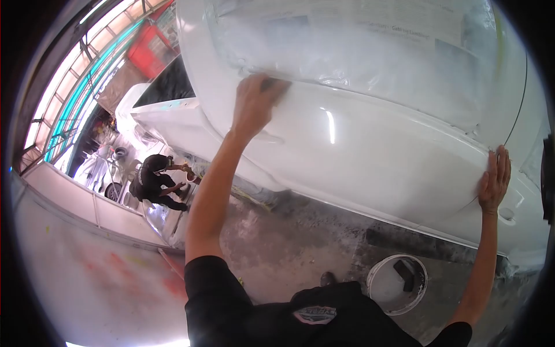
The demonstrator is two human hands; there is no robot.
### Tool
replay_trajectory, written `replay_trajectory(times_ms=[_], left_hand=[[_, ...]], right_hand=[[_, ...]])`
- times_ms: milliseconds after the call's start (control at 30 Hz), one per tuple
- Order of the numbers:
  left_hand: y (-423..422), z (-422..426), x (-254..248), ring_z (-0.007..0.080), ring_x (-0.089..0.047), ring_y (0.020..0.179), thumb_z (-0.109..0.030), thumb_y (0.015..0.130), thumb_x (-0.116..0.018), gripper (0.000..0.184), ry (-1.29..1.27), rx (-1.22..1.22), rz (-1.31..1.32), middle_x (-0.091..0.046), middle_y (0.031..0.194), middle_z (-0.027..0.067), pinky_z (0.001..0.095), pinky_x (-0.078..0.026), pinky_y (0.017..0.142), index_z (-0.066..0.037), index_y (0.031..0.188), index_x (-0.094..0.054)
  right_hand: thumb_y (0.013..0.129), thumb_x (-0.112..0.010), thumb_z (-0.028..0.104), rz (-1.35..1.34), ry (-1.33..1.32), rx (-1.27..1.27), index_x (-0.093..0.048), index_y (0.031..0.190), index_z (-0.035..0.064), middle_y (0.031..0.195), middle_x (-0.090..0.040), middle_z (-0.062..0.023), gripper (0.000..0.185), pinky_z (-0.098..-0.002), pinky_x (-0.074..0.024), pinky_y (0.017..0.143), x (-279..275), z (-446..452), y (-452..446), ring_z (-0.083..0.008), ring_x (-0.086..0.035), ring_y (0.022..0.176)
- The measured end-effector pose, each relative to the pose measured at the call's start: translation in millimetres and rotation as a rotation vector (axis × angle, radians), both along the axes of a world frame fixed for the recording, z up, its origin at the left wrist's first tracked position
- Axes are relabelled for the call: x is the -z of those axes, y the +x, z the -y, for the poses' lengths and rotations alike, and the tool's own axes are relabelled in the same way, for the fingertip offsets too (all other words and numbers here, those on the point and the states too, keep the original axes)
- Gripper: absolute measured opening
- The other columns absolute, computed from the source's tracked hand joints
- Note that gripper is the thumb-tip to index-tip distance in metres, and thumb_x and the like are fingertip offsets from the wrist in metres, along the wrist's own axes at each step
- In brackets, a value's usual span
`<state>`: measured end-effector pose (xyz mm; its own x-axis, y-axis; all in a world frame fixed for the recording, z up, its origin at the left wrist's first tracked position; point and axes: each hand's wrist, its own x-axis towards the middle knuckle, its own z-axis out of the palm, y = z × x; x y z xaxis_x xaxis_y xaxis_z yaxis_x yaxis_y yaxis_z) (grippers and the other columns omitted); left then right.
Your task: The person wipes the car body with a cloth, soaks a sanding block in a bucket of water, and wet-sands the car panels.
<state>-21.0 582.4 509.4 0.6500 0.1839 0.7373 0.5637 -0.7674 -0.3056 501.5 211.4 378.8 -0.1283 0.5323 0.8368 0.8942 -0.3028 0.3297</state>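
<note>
A glossy white car body panel [358,139] stretches across the view below a window covered with newspaper and plastic film [358,52]. My left hand [257,101] is at the panel's upper left, by the lower edge of the covered window. Its fingers are bent and blurred around something dark that I cannot make out. My right hand [494,179] lies against the panel at the right, near a thin dark gap line, its fingers stretched upward and nothing visible in it. A round recess [507,215] sits just below and to the right of that hand.
A white bucket [373,277] holding a dark block stands on the wet grey floor [289,248] below the car. At the left a person in dark clothes [153,182] crouches beside another white car part. A pale partition [87,199] runs along the lower left.
</note>
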Motion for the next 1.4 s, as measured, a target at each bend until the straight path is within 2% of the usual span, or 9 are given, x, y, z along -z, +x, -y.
replay_trajectory(times_ms=[333,367,500,733,900,1033,1100,1233,1400], left_hand=[[-11,-34,21,0.0328,-0.061,0.116,0.013,0.073,-0.057,0.048,-0.087,0.001,0.234,-0.064,0.123,0.0109,0.0426,-0.052,0.099,-0.004,0.117,-0.068],[-6,-39,30,0.0375,-0.061,0.117,0.008,0.077,-0.061,0.040,-0.080,0.033,0.193,-0.066,0.122,0.0158,0.0457,-0.051,0.102,-0.006,0.113,-0.070],[-19,-44,10,0.0372,-0.062,0.116,0.009,0.077,-0.060,0.041,-0.045,0.030,0.014,-0.068,0.121,0.0161,0.0447,-0.050,0.103,-0.006,0.113,-0.071],[-36,-60,-15,0.0381,-0.063,0.113,0.016,0.067,-0.057,0.050,-0.073,0.026,0.099,-0.069,0.117,0.0174,0.0436,-0.050,0.102,-0.002,0.112,-0.072],[21,-29,31,0.0347,-0.063,0.117,0.015,0.070,-0.057,0.050,-0.132,0.119,0.112,-0.069,0.116,0.0146,0.0412,-0.051,0.103,-0.005,0.114,-0.071],[-14,-62,27,0.0339,-0.064,0.116,0.015,0.071,-0.055,0.052,-0.005,0.057,0.070,-0.070,0.118,0.0143,0.0423,-0.052,0.102,-0.006,0.115,-0.071],[-44,-76,-5,0.0358,-0.065,0.112,0.013,0.073,-0.058,0.043,-0.025,0.013,0.103,-0.071,0.114,0.0147,0.0448,-0.052,0.102,-0.007,0.108,-0.074],[-12,-52,10,0.0361,-0.066,0.106,0.014,0.070,-0.058,0.044,-0.102,0.097,0.261,-0.072,0.108,0.0152,0.0442,-0.054,0.095,-0.006,0.105,-0.074],[2,-37,14,0.0348,-0.066,0.107,0.014,0.068,-0.057,0.045,-0.117,0.204,0.082,-0.071,0.105,0.0137,0.0436,-0.054,0.095,-0.007,0.105,-0.074]], right_hand=[[0.104,-0.033,0.018,0.009,0.003,-0.005,-0.048,0.150,0.0048,0.161,-0.040,-0.0160,0.050,-0.0483,-0.0237,0.126,0,1,4,-0.0332,-0.033,0.152],[0.104,-0.032,0.018,0.011,0.010,-0.025,-0.048,0.151,0.0052,0.162,-0.040,-0.0156,0.051,-0.0477,-0.0232,0.126,0,-2,2,-0.0323,-0.032,0.153],[0.105,-0.032,0.018,0.002,-0.008,-0.009,-0.047,0.151,0.0049,0.162,-0.039,-0.0156,0.051,-0.0479,-0.0234,0.126,0,-4,3,-0.0330,-0.033,0.152],[0.105,-0.032,0.019,-0.011,-0.002,-0.025,-0.047,0.151,0.0055,0.162,-0.040,-0.0162,0.050,-0.0482,-0.0243,0.126,-1,-3,1,-0.0342,-0.034,0.152],[0.105,-0.033,0.020,-0.001,0.007,-0.033,-0.047,0.151,0.0054,0.161,-0.041,-0.0169,0.050,-0.0491,-0.0247,0.125,1,-5,0,-0.0344,-0.034,0.151],[0.105,-0.035,0.018,0.008,-0.007,-0.028,-0.048,0.151,0.0042,0.161,-0.041,-0.0177,0.050,-0.0499,-0.0247,0.125,-1,-4,3,-0.0347,-0.035,0.151],[0.104,-0.034,0.018,0.002,-0.013,-0.023,-0.048,0.151,0.0037,0.160,-0.041,-0.0176,0.050,-0.0498,-0.0248,0.125,1,-1,2,-0.0347,-0.035,0.151],[0.104,-0.034,0.018,-0.014,-0.006,-0.016,-0.049,0.150,0.0030,0.160,-0.042,-0.0185,0.050,-0.0501,-0.0256,0.125,-1,0,0,-0.0356,-0.036,0.150],[0.105,-0.035,0.019,0.018,-0.011,-0.025,-0.050,0.148,0.0024,0.158,-0.043,-0.0202,0.049,-0.0504,-0.0274,0.124,1,-3,3,-0.0366,-0.039,0.149]])
